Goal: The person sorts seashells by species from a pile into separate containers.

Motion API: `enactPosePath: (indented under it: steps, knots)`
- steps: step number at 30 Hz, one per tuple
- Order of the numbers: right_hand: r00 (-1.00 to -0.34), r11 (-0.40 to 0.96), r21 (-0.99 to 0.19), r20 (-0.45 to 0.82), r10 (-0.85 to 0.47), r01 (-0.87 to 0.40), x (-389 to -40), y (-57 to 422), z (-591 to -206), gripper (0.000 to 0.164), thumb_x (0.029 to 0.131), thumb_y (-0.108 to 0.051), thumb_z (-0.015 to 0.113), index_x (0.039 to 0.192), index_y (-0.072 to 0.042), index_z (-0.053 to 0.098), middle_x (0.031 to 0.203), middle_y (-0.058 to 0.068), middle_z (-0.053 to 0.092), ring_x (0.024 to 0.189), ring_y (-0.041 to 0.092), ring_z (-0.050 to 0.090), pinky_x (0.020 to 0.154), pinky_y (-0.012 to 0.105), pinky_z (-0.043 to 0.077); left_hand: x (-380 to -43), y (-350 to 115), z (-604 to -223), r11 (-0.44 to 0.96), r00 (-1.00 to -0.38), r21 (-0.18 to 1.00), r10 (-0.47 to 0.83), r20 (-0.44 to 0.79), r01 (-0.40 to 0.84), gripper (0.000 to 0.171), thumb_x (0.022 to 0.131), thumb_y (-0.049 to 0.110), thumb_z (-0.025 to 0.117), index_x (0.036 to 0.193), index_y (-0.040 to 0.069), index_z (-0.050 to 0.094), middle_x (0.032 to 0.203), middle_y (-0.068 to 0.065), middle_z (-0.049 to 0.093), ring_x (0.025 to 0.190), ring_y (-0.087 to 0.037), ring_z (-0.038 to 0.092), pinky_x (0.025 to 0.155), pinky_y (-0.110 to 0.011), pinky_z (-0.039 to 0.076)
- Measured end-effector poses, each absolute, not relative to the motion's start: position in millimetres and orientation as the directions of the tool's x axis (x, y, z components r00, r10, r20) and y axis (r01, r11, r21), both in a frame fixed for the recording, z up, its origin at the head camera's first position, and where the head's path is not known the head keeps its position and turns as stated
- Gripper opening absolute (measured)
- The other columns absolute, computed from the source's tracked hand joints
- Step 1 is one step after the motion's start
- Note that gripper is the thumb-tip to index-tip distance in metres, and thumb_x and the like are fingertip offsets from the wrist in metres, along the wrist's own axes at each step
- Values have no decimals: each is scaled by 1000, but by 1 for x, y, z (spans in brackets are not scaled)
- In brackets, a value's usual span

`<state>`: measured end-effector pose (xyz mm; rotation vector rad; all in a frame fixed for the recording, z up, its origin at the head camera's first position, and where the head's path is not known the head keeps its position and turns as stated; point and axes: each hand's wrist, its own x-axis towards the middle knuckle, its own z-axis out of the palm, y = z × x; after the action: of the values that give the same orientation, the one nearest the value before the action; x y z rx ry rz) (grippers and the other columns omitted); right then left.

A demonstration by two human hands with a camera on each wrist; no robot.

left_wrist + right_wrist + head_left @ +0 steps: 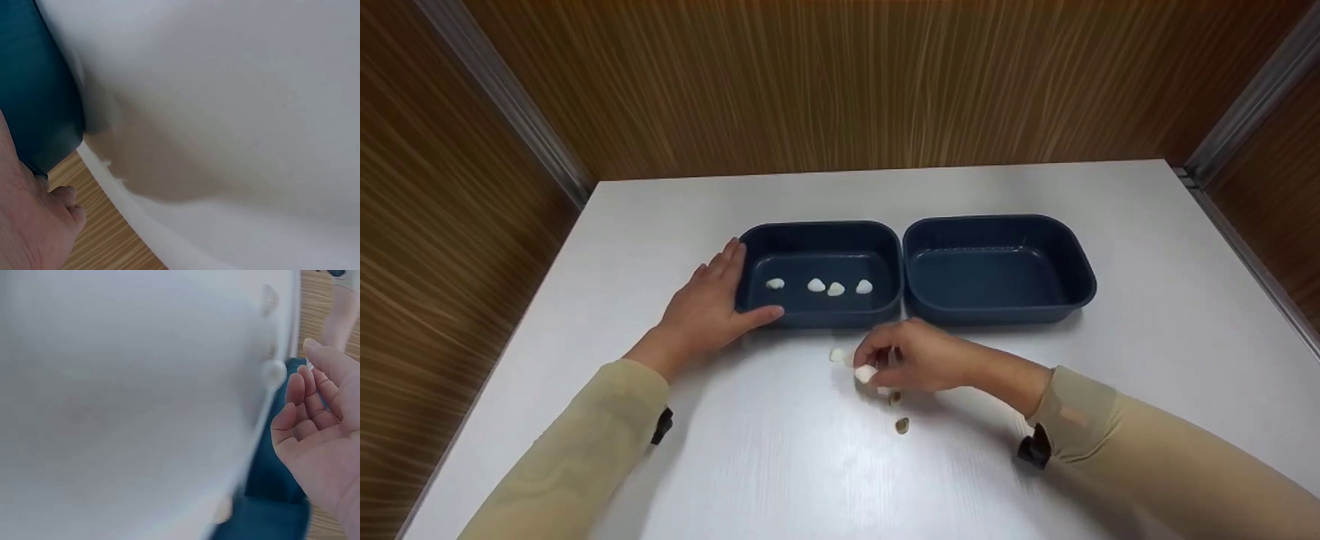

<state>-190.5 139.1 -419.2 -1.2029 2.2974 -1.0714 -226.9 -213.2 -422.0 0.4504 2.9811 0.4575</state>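
My right hand (922,356) pinches a small white shell (865,373) between thumb and fingertips, just above the table in front of the boxes. In the right wrist view the right hand's (320,405) other fingers are curled and its palm shows. Against the left end of the left dark blue box (832,321) lies my left hand (709,304), fingers straight along the side and thumb on the front rim. Several white shells (816,285) lie inside that box. On the table near the right hand are another white shell (838,355) and a small brownish shell (902,425).
A second dark blue box (997,313) stands right beside the first; no shells show inside it. Both stand on a white table (780,465), with a wood-grain panel (840,90) behind and similar panels at the sides.
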Motion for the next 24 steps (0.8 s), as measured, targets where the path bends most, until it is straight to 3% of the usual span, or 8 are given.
enactPosePath:
  steps: [6,10,16,24]
  knots:
    - [-588,310,-712,176,-790,-630,-201,137,-388,21,95,-8,81,116,-10,79,108,-1,76,94,15,70,80,39,59,-226,-213,-422,910,-953,314,298,-47,269,126,89,92,44,170,5,2,179,-9,-1,164,-28,7,131,-49,9]
    - [-619,314,-705,224,-752,-636,-216,133,-369,19,96,-8,80,115,-8,80,108,2,76,91,19,67,78,33,58,-226,-213,-422,907,-953,321,300,-44,271,127,89,92,45,170,5,3,179,-11,0,163,-30,9,131,-49,8]
    - [-683,379,-695,221,-696,-611,-239,123,-348,20,99,-8,76,119,-8,78,106,2,75,86,19,65,72,30,53,-227,-213,-423,908,-953,314,302,-31,277,126,90,90,47,170,4,4,178,-12,1,163,-31,11,131,-49,11]
    - [-722,447,-686,166,-671,-574,-267,109,-350,23,102,-6,71,125,-6,75,111,6,75,99,18,67,85,33,56,-225,-214,-425,910,-955,318,293,-45,264,127,89,93,44,170,5,3,179,-9,-1,164,-28,9,131,-48,10]
